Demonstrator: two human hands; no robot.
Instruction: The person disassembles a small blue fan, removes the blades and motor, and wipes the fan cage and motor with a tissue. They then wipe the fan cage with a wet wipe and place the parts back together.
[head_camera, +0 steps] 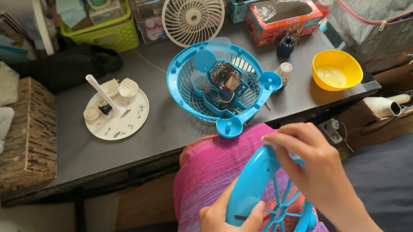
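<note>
Both hands hold a blue round fan grille over my lap, above pink striped cloth. My left hand grips its lower left rim with the thumb on the spokes. My right hand lies over its upper right rim, fingers curled on the edge. On the dark table ahead lies the blue fan body, back cage up, its motor exposed in the middle.
A white round base with small parts and screws sits at the table's left. A white fan, an orange box, a yellow bowl, a green basket and a woven tissue box stand around.
</note>
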